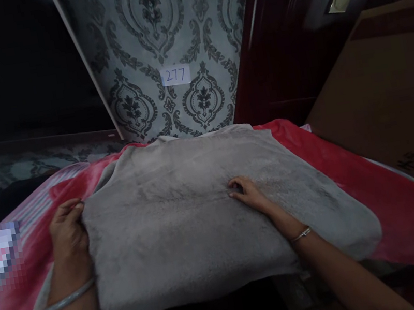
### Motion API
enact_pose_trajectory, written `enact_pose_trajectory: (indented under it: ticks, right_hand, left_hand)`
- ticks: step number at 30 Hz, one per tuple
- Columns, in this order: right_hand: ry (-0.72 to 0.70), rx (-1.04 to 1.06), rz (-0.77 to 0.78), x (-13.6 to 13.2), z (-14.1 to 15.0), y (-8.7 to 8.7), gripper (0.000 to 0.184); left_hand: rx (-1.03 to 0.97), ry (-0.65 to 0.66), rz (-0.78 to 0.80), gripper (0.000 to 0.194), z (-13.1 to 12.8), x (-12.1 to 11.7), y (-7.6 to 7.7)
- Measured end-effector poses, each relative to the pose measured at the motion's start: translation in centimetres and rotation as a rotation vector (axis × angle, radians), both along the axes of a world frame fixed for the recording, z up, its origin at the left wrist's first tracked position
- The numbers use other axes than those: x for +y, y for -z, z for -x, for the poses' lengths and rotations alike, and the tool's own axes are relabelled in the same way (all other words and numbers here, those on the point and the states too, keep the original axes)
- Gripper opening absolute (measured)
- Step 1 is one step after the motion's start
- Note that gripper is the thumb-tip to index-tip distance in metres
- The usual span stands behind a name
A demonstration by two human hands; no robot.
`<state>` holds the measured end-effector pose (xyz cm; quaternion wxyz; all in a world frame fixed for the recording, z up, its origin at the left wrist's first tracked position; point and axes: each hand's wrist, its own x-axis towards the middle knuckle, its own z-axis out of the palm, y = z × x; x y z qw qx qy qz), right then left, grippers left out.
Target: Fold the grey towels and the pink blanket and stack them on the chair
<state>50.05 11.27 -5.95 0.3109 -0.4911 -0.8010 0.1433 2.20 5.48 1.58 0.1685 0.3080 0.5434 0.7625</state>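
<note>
Pinching the grey blanket (191,252) at its left edge, the left hand (66,224) seems to hold that side straight; the blanket spreads between the hands and beyond them, a faint crease linking the two; the right hand (250,195) curls on its surface, perhaps to steady it, though I cannot tell whether cloth is gripped; red fabric (405,212), right of that hand, lies beneath, apparently as an underlayer.
</note>
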Motion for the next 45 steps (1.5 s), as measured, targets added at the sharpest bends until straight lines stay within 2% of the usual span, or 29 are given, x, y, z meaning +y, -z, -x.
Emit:
enact_pose_trajectory:
  ticks: [3,7,9,11,14,16,18,21,24,29,32,34,36,39,42,45]
  right_hand:
    - [0.007,0.022,0.008,0.2,0.1,0.1,0.012]
    - [0.020,-0.013,-0.080,-0.1,0.2,0.4,0.010]
    - [0.044,-0.001,-0.157,-0.4,0.2,0.6,0.012]
    - [0.062,0.040,-0.231,-0.5,0.3,0.8,0.013]
    - [0.059,0.094,-0.280,-0.6,0.3,1.0,0.013]
    - [0.047,0.106,-0.271,-0.6,0.3,1.2,0.013]
    - [0.047,0.108,-0.263,-0.5,0.3,1.4,0.013]
    - [0.052,0.089,-0.255,-0.5,0.2,1.6,0.014]
    - [0.051,0.069,-0.262,-0.4,0.1,1.7,0.014]
    - [0.040,0.047,-0.268,-0.4,0.0,1.7,0.014]
    - [0.032,0.040,-0.259,-0.6,0.1,1.5,0.009]
    - [0.019,0.035,-0.250,-0.6,0.2,1.4,0.012]
    - [0.014,0.018,-0.238,-0.6,0.2,1.3,0.014]
    - [0.013,-0.004,-0.236,-0.7,0.3,1.0,0.006]
    - [0.055,0.035,-0.352,-1.2,0.4,0.6,0.010]
    - [0.124,0.064,-0.491,-1.8,0.4,0.3,0.012]
  left_hand:
    - [0.017,-0.047,0.049,0.024,-0.2,0.0,0.4]
    - [0.348,-0.175,0.352,0.023,-0.6,-0.3,1.0]
    - [0.464,-0.207,0.440,0.023,-0.6,-0.4,1.2]
    - [0.626,-0.265,0.452,0.022,-0.6,-0.5,1.2]
    - [1.035,-0.321,0.365,0.022,-0.8,-0.7,1.1]
    - [1.255,-0.208,0.252,0.026,-1.4,-0.7,1.1]
    - [1.411,0.003,0.175,0.030,-2.4,-0.8,1.2]
    - [1.570,0.252,0.184,0.036,-4.0,-0.8,1.4]
    - [1.642,0.351,0.239,0.037,-4.9,-0.6,1.7]
    - [1.668,0.393,0.282,0.025,-4.9,0.1,2.5]
    - [1.662,0.371,0.260,0.020,-4.8,0.5,3.0]
    - [1.664,0.341,0.224,0.019,-4.7,0.7,3.1]
    - [1.663,0.279,0.166,0.020,-4.7,0.7,3.1]
    - [1.625,0.149,0.038,0.018,-4.6,0.4,2.9]
    - [1.585,0.073,-0.027,0.017,-4.5,0.2,2.8]
    - [1.591,0.135,0.038,0.018,-4.2,0.4,2.9]
